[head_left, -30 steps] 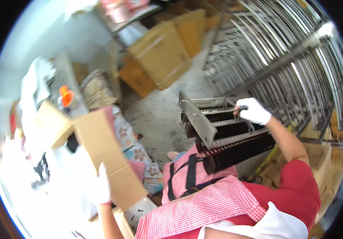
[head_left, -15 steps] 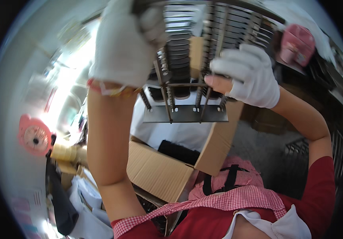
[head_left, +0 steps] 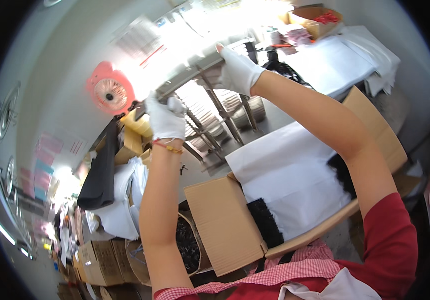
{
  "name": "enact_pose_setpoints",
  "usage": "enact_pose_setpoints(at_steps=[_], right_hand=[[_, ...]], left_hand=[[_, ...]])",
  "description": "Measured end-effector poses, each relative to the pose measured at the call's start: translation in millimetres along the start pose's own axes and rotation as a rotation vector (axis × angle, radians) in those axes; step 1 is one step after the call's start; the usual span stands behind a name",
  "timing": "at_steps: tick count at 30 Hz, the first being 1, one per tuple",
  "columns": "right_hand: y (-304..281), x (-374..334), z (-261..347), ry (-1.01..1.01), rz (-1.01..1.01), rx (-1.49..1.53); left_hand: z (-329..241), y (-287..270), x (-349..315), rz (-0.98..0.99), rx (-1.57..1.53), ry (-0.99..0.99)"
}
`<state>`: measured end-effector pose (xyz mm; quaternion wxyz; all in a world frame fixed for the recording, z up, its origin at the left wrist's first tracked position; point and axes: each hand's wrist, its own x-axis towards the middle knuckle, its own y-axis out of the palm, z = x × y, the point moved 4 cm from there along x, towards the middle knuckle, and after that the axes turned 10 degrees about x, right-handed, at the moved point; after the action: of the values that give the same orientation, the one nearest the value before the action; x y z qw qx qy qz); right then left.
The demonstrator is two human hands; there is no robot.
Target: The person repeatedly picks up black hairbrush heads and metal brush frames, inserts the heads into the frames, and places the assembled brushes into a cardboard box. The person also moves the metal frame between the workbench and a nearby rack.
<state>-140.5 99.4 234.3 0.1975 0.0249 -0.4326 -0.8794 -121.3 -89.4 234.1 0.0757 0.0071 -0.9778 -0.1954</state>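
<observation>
A metal rack [head_left: 220,107] with toothed uprights and stacked rows of thin, rounded pieces stands tilted in view at the upper middle, by the grey worktop. My left hand [head_left: 167,117], in a white glove with bare fingertips, closes on the rack's left end. At its other end, my right hand [head_left: 240,72], gloved the same way, grips the upper edge, with a bare tip showing. Glare washes out the rack's far side. Whether its base rests fully on the worktop I cannot tell.
An open cardboard box [head_left: 222,225] lined with a white sheet [head_left: 290,175] is close to my body, with black fuzzy material [head_left: 266,222] inside. A pink fan [head_left: 110,95], yellow tape rolls [head_left: 137,122] and a black folded sheet [head_left: 100,170] are at left. White sheets [head_left: 340,65] lie at far right.
The rack has gone from above the box to the worktop beyond it, as my view swung left. My right hand, loosely spread by the rack before, now grips its upper edge.
</observation>
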Motion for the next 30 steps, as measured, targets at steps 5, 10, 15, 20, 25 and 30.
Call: enact_pose_setpoints(at_steps=[5, 10, 15, 20, 25, 30], right_hand=[[-4.7, 36.4, 1.3, 0.01, -0.152, -0.276], [3.7, -10.4, 6.6, -0.012, 0.083, -0.378], [-45.2, -50.8, -53.6, 0.041, 0.236, -0.734], [-106.6, -43.1, -115.9, 0.053, 0.23, -0.866], [-156.7, -16.9, -138.6, 0.203, 0.176, -1.448], [-170.3, -9.2, -128.0, 0.317, 0.294, -1.758]], left_hand=[[12.3, -39.4, 34.9, -0.159, -0.121, -0.224], [2.2, -42.5, -28.7, 0.12, -0.03, 0.237], [52.8, -111.6, -90.6, -0.384, 0.448, -0.046], [102.8, -89.8, -142.1, 0.033, 0.352, -0.623], [131.0, -53.9, -117.3, 0.118, 1.496, 0.46], [170.3, -62.2, -91.8, 0.113, 1.866, 0.496]])
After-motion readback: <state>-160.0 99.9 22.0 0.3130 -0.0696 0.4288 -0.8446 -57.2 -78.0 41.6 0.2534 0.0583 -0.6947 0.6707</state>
